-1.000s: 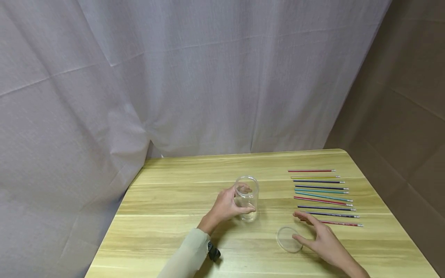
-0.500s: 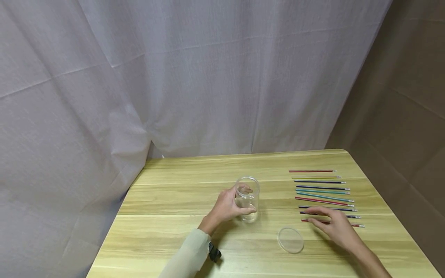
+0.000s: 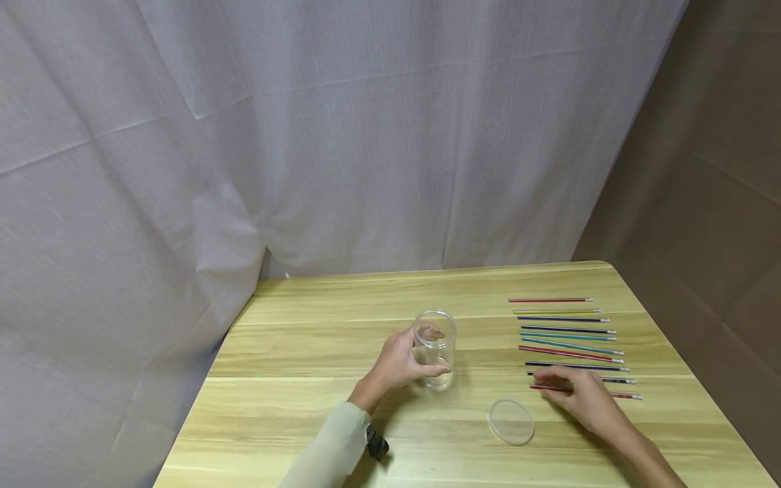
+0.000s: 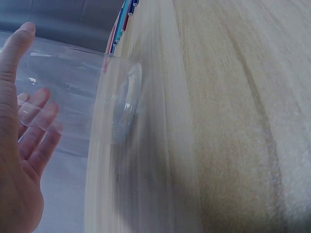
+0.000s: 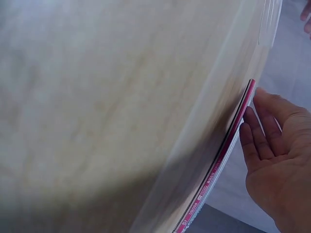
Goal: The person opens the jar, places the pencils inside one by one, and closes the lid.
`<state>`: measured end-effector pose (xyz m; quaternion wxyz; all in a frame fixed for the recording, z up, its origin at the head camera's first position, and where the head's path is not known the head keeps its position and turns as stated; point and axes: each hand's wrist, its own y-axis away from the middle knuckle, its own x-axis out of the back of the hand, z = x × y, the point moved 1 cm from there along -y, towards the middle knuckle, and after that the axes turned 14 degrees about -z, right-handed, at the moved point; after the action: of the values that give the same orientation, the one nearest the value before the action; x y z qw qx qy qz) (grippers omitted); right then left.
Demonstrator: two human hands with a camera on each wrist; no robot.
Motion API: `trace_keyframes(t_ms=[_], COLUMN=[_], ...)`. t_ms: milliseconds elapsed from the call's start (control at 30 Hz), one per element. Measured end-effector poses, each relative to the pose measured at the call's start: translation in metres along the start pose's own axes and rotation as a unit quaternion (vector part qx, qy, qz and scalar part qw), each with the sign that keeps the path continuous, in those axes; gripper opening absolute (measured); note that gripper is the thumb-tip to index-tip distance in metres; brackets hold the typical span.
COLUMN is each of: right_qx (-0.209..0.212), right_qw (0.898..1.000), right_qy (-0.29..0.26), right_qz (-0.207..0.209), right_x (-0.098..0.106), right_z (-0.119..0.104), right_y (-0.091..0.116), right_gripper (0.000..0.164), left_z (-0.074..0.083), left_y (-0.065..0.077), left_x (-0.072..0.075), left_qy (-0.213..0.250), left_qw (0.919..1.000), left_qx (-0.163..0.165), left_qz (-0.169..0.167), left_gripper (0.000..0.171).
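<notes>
A clear plastic jar (image 3: pixel 436 352) stands upright on the wooden table, its mouth uncovered. My left hand (image 3: pixel 404 359) grips it, thumb on the near side and fingers round the far side; in the left wrist view the jar (image 4: pixel 73 92) shows nothing inside. My right hand (image 3: pixel 582 400) is low over the nearest red pencil (image 3: pixel 625 395), thumb and fingers on either side with a gap between them. Seen from the right wrist, this red pencil (image 5: pixel 214 170) lies on the table, with fingertips close beside it; contact is hard to tell. A round clear lid (image 3: pixel 511 421) lies left of the right hand.
Several pencils in red, yellow, blue and teal, such as a teal pencil (image 3: pixel 567 335), lie in a rough column at the right, erasers pointing right. A grey curtain (image 3: pixel 354 135) hangs behind the table (image 3: pixel 317 318), and a brown one (image 3: pixel 702 203) at the right.
My right hand has moved right, away from above the lid, and come down around the nearest red pencil, its thumb and fingers drawing closer together. The left hand and jar stay put.
</notes>
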<state>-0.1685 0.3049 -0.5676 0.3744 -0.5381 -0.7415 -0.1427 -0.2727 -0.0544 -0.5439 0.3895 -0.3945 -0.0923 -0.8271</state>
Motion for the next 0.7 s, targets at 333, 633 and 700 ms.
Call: trace_keyframes(t_ms=[333, 633, 700], right_qx=[-0.041, -0.028, -0.025], right_qw=[0.998, 0.998, 0.998], right_qy=[0.044, 0.060, 0.061], right_qz=[0.000, 0.014, 0.014], right_x=[-0.0028, -0.0048, -0.0052], right_z=[-0.0013, -0.0006, 0.0001], right_y=[-0.0027, -0.0041, -0.0045], right_gripper=[0.033, 0.033, 0.033], left_z=[-0.0002, -0.0003, 0.0000], left_y=[-0.0003, -0.0005, -0.0004], left_x=[0.0000, 0.0002, 0.0003], left_qy=[0.000, -0.001, 0.000], left_qw=[1.0000, 1.0000, 1.0000], left_qx=[0.003, 0.008, 0.008], left_qz=[-0.004, -0.005, -0.005], left_gripper=[0.067, 0.069, 0.068])
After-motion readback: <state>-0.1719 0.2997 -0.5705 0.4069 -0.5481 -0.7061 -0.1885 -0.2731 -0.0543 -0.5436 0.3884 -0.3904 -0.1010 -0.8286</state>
